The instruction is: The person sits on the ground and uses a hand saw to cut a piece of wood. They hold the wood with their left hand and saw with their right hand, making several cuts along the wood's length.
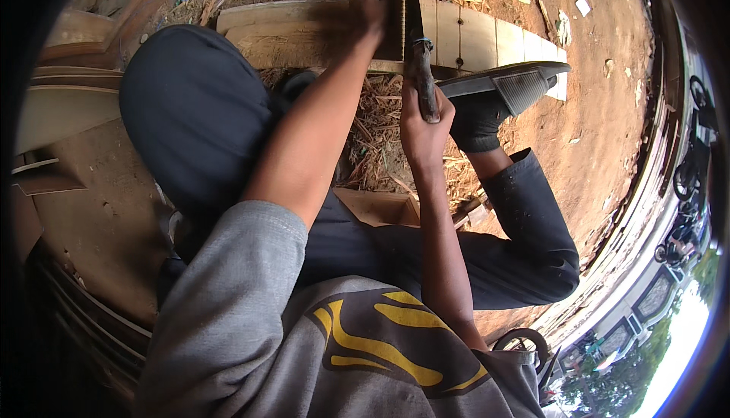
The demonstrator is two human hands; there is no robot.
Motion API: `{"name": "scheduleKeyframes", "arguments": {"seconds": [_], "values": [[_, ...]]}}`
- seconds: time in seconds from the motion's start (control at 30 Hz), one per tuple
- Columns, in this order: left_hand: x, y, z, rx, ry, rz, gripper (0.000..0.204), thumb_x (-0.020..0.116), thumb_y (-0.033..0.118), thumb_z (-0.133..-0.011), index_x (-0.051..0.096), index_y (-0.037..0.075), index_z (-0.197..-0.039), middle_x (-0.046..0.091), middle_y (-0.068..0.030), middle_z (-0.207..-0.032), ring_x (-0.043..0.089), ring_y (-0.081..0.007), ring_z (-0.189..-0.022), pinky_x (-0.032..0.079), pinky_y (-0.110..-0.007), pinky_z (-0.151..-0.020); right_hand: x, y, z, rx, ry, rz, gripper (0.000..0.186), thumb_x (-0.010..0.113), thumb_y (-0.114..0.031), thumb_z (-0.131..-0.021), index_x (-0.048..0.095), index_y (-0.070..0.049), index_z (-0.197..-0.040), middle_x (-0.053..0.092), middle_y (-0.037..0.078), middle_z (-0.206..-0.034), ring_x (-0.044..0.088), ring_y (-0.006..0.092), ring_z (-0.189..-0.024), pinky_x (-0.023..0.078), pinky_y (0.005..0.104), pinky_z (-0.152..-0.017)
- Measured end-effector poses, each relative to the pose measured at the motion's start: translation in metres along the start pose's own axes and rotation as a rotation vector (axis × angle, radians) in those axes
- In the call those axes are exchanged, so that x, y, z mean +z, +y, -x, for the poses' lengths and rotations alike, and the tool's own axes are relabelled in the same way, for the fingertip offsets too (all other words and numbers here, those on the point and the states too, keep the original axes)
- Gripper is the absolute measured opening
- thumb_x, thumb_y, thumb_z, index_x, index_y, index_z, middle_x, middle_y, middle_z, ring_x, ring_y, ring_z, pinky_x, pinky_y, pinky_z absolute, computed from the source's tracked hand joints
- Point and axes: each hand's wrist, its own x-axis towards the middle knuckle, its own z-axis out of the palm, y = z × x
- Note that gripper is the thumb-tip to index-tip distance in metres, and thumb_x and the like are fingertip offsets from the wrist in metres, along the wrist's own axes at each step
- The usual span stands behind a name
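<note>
My right hand [426,133] is wrapped round the worn wooden handle of a long dark blade [413,7]. That blade stretches away from me across a pale wooden plank [475,34] scored with several crosswise lines and dotted with small dark marks. My left hand [368,13] is over the plank, left of the blade, slightly blurred with its fingers curled closed. What it grips, if anything, is hidden. A black slide sandal [525,87] on my right foot lies against the plank's near edge, at its right part.
Wood shavings [376,125] and splinters litter the ground between my legs and beyond the plank. My bent left knee [194,91] rises at left. Boards [72,117] lean at far left, and a wooden piece [380,206] lies between my legs. Parked motorcycles [688,171] stand at far right.
</note>
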Motion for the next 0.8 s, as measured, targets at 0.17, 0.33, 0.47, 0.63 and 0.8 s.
{"name": "scheduleKeyframes", "arguments": {"seconds": [0.17, 0.33, 0.47, 0.63, 0.8], "values": [[-0.003, 0.01, 0.0, -0.011, -0.014, 0.017, 0.048, 0.044, 0.035, -0.087, 0.062, -0.009, -0.078, 0.061, -0.0323, -0.074, 0.064, -0.0426, -0.072, 0.054, -0.046, -0.062, -0.022, 0.011, 0.071, 0.037, 0.034, 0.057, 0.015, 0.053, -0.012, -0.089, 0.057, 0.002, -0.083, 0.048, -0.002, -0.064, 0.043, 0.004, -0.059, 0.036, 0.0225, -0.051], [0.009, -0.001, -0.002, -0.01, 0.0, 0.064, 0.052, 0.041, 0.037, -0.089, 0.063, -0.009, -0.077, 0.061, -0.0316, -0.074, 0.064, -0.0434, -0.072, 0.053, -0.047, -0.063, 0.0, -0.012, -0.005, -0.014, 0.02, -0.032, 0.021, 0.054, -0.012, -0.089, 0.049, 0.0, -0.072, 0.042, -0.004, -0.059, 0.035, 0.0035, -0.056, 0.031, 0.0233, -0.049], [0.026, -0.019, -0.019, -0.027, 0.019, 0.09, 0.051, 0.041, 0.037, -0.088, 0.062, -0.008, -0.076, 0.061, -0.0313, -0.073, 0.065, -0.0417, -0.071, 0.053, -0.047, -0.062, -0.014, 0.011, 0.036, 0.048, -0.028, -0.019, 0.016, 0.054, -0.011, -0.088, 0.055, 0.001, -0.079, 0.046, -0.002, -0.063, 0.039, 0.0043, -0.057, 0.033, 0.0238, -0.05], [0.014, -0.007, -0.002, -0.002, 0.087, 0.005, 0.049, 0.044, 0.037, -0.087, 0.062, -0.007, -0.073, 0.06, -0.0315, -0.07, 0.065, -0.0414, -0.069, 0.052, -0.047, -0.06, -0.02, 0.01, 0.056, 0.138, 0.021, -0.037, 0.017, 0.054, -0.012, -0.089, 0.055, 0.001, -0.079, 0.045, -0.002, -0.06, 0.04, 0.0049, -0.056, 0.033, 0.0243, -0.05], [0.009, -0.015, -0.009, 0.013, 0.015, -0.003, 0.049, 0.042, 0.036, -0.087, 0.063, -0.007, -0.075, 0.06, -0.0323, -0.071, 0.065, -0.0417, -0.071, 0.052, -0.048, -0.063, 0.002, -0.006, 0.002, 0.031, -0.016, -0.003, 0.016, 0.053, -0.012, -0.089, 0.054, 0.0, -0.079, 0.044, -0.002, -0.061, 0.038, 0.0044, -0.056, 0.032, 0.0238, -0.049]]}}
